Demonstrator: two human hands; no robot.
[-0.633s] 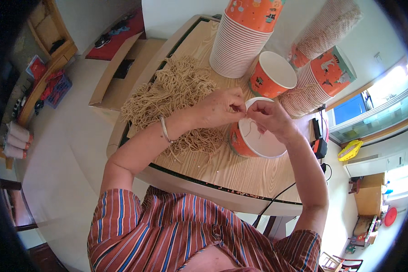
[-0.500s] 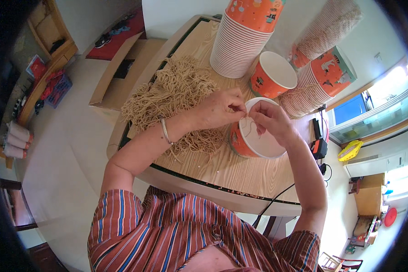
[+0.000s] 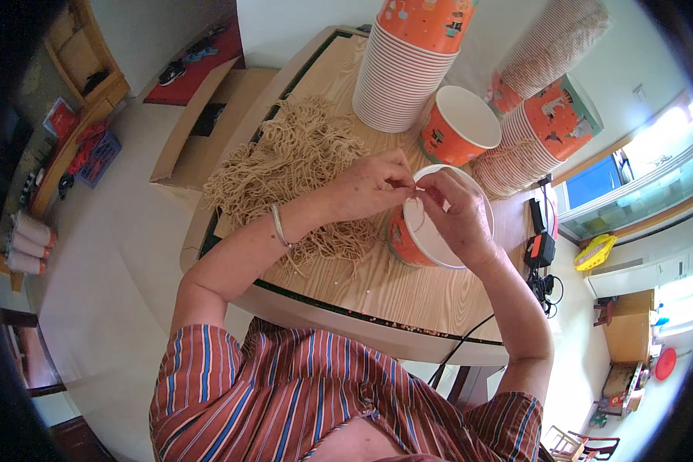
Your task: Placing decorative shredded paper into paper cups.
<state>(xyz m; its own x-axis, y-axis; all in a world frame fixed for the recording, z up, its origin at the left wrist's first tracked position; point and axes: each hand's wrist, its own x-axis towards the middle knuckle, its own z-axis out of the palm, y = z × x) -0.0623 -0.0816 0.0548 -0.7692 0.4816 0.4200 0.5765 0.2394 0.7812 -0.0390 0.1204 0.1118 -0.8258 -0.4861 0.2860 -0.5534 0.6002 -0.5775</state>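
Both of my hands meet over the left rim of an orange-and-white paper bucket (image 3: 413,245) on the wooden table. My left hand (image 3: 371,185), with a bangle at the wrist, is closed in a pinch on a thin tan string (image 3: 422,208). Fingertip to fingertip with it, my right hand (image 3: 463,214) pinches the same string, part of which hangs against the white inside of the bucket. The exact grip points are partly hidden by the fingers. Left of the bucket lies a large tangled heap of tan strings (image 3: 281,173), partly beneath my left forearm.
A tall stack of paper buckets (image 3: 400,81) stands behind my hands, beside a single bucket (image 3: 433,132). Further right are a tilted stack (image 3: 525,146) and a wrapped stack (image 3: 558,46). A black cable (image 3: 470,333) crosses the table's front edge; a cardboard box (image 3: 189,138) stands left.
My right hand has shifted slightly left and turned, bringing its fingertips right against those of my left hand. The left hand has barely moved.
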